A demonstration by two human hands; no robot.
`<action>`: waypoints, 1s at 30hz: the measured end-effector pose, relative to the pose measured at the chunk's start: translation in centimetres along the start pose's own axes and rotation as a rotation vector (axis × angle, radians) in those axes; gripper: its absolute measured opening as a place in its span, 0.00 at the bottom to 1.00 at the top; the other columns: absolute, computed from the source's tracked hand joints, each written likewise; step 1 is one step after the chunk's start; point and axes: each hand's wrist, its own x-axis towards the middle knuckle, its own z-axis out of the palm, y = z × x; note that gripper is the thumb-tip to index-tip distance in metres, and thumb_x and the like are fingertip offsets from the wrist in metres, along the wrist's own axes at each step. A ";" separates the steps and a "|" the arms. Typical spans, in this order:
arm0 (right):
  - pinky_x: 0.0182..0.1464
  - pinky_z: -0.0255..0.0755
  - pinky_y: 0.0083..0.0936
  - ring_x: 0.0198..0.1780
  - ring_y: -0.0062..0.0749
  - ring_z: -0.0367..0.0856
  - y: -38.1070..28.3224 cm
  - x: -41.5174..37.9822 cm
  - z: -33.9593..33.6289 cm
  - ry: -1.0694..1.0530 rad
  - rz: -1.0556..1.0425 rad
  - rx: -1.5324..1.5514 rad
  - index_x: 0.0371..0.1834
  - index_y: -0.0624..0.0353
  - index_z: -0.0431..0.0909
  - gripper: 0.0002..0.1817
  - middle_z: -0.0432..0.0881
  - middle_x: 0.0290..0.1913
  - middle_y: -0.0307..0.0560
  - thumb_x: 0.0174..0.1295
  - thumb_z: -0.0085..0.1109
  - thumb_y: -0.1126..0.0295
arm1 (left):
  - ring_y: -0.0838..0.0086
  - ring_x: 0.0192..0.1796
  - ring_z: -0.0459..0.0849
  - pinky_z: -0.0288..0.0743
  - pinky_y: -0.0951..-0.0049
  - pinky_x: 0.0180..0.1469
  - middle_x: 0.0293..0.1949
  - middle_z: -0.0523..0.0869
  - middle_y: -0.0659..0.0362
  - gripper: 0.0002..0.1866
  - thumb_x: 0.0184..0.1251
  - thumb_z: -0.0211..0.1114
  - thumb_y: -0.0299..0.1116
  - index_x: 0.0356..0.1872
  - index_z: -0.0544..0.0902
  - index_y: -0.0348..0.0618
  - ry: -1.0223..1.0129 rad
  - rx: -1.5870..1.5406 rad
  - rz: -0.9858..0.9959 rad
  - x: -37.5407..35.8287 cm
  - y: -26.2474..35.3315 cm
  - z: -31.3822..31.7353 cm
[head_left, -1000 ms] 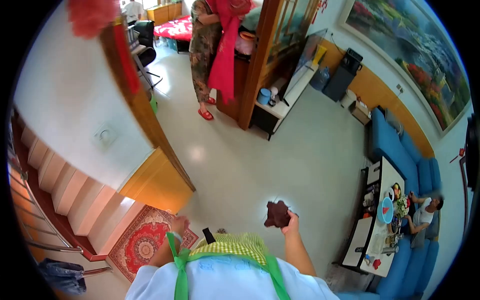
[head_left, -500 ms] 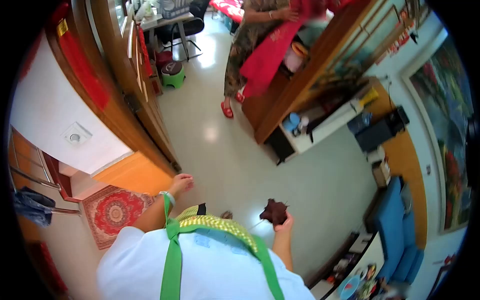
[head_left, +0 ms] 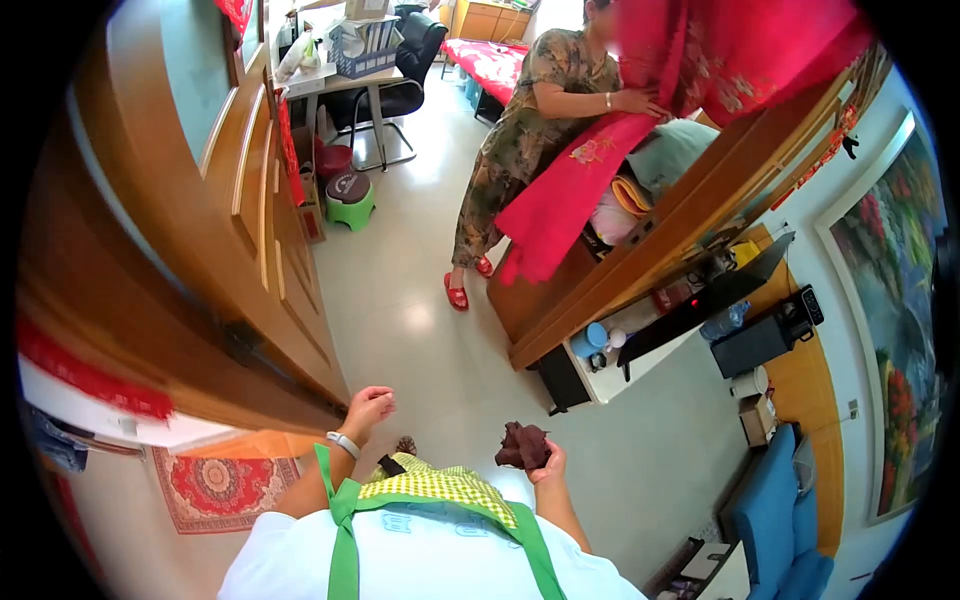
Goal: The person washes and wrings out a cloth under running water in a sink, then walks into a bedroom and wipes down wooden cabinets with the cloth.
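A crumpled dark brown cloth (head_left: pixel 522 446) is bunched in my right hand (head_left: pixel 550 465), out in front of my apron (head_left: pixel 440 486). My left hand (head_left: pixel 370 408) is raised beside the wooden door frame, its fingers curled together; whether anything small is inside them is hidden. A band circles my left wrist. Ahead, another person (head_left: pixel 540 120) in patterned clothes and red slippers has a hand on a large red cloth (head_left: pixel 590 170) that hangs over a wooden cabinet.
A wooden door (head_left: pixel 270 210) stands at the left, with a green stool (head_left: pixel 351 200) and a desk (head_left: pixel 350 75) beyond it. At the right are a low TV cabinet (head_left: pixel 600 380), a blue sofa (head_left: pixel 765 510) and a framed painting (head_left: pixel 890 320). A patterned rug (head_left: pixel 225 492) lies lower left.
The view has moved forward and lifted, showing more of the room ahead and the door. The brown cloth stays in my right hand. More of the red cloth and the other person shows.
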 end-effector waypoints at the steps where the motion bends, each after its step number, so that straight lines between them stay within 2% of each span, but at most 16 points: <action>1: 0.57 0.66 0.41 0.52 0.45 0.73 -0.2 -1.1 2.6 -0.018 0.022 -0.035 0.48 0.63 0.70 0.18 0.74 0.51 0.51 0.57 0.44 0.67 | 0.76 0.36 0.78 0.73 0.77 0.40 0.35 0.79 0.61 0.11 0.59 0.60 0.33 0.42 0.75 0.41 -0.027 -0.027 -0.003 0.4 0.4 0.4; 4: 0.57 0.66 0.42 0.52 0.44 0.72 -1.0 -0.3 6.3 -0.112 0.049 -0.123 0.49 0.63 0.70 0.18 0.74 0.51 0.51 0.57 0.45 0.66 | 0.76 0.38 0.78 0.72 0.78 0.41 0.36 0.79 0.60 0.13 0.58 0.60 0.33 0.43 0.75 0.40 -0.068 -0.077 -0.001 1.9 1.2 0.3; 7: 0.57 0.65 0.42 0.53 0.46 0.72 -0.7 1.6 8.9 -0.080 0.054 -0.132 0.50 0.64 0.70 0.19 0.73 0.52 0.52 0.56 0.46 0.66 | 0.76 0.37 0.79 0.73 0.78 0.40 0.35 0.80 0.60 0.13 0.58 0.60 0.33 0.42 0.75 0.39 -0.082 -0.176 0.068 2.4 1.7 0.2; 9: 0.58 0.64 0.42 0.54 0.47 0.71 -0.6 2.3 11.4 -0.062 0.098 -0.190 0.50 0.64 0.70 0.20 0.73 0.52 0.54 0.56 0.47 0.65 | 0.77 0.34 0.79 0.74 0.78 0.38 0.32 0.80 0.61 0.12 0.57 0.61 0.32 0.41 0.76 0.39 0.076 -0.128 0.065 2.0 2.3 -0.4; 10: 0.57 0.65 0.42 0.53 0.46 0.72 -0.7 3.3 11.7 -0.171 0.152 -0.190 0.50 0.64 0.70 0.20 0.73 0.52 0.53 0.56 0.47 0.65 | 0.78 0.32 0.79 0.74 0.79 0.36 0.30 0.80 0.61 0.10 0.57 0.60 0.31 0.39 0.77 0.40 0.112 -0.174 0.060 2.2 2.1 -0.6; 15: 0.55 0.68 0.41 0.51 0.45 0.74 -1.2 8.6 14.8 -0.150 0.226 -0.210 0.48 0.64 0.71 0.18 0.74 0.51 0.53 0.58 0.46 0.66 | 0.76 0.33 0.79 0.74 0.77 0.38 0.31 0.80 0.61 0.11 0.58 0.60 0.30 0.41 0.75 0.41 0.209 -0.259 -0.009 5.0 1.4 -1.6; 18: 0.54 0.68 0.40 0.51 0.44 0.74 -2.8 10.1 19.7 -0.132 0.282 -0.243 0.48 0.64 0.71 0.18 0.75 0.50 0.53 0.58 0.46 0.66 | 0.79 0.32 0.79 0.73 0.81 0.35 0.31 0.79 0.64 0.10 0.57 0.61 0.31 0.40 0.76 0.42 0.225 -0.292 0.012 7.9 3.8 -0.2; 20: 0.54 0.68 0.40 0.50 0.44 0.74 -3.6 12.8 20.8 -0.194 0.301 -0.247 0.48 0.64 0.71 0.18 0.75 0.50 0.52 0.58 0.46 0.66 | 0.79 0.33 0.79 0.73 0.81 0.36 0.31 0.79 0.64 0.10 0.58 0.61 0.31 0.40 0.76 0.41 0.239 -0.262 0.015 9.8 5.9 0.9; 23: 0.54 0.69 0.40 0.49 0.43 0.75 -4.9 14.0 26.1 -0.182 0.341 -0.352 0.48 0.63 0.71 0.17 0.76 0.48 0.51 0.57 0.48 0.65 | 0.79 0.32 0.79 0.73 0.81 0.35 0.31 0.80 0.63 0.10 0.58 0.60 0.31 0.40 0.76 0.41 0.167 -0.294 0.112 12.5 8.0 1.5; 26: 0.54 0.69 0.40 0.48 0.43 0.75 -4.2 15.5 28.3 -0.156 0.401 -0.373 0.47 0.64 0.71 0.17 0.76 0.47 0.52 0.57 0.48 0.65 | 0.79 0.32 0.79 0.73 0.81 0.35 0.31 0.81 0.62 0.09 0.59 0.59 0.30 0.40 0.77 0.41 0.153 -0.245 0.202 15.1 9.7 1.8; 30: 0.54 0.70 0.38 0.47 0.44 0.76 -2.7 18.2 31.1 -0.197 0.455 -0.342 0.46 0.65 0.70 0.17 0.76 0.48 0.54 0.58 0.47 0.66 | 0.77 0.32 0.80 0.74 0.79 0.35 0.30 0.82 0.60 0.08 0.60 0.56 0.29 0.40 0.76 0.41 0.259 -0.244 0.109 16.7 11.4 1.3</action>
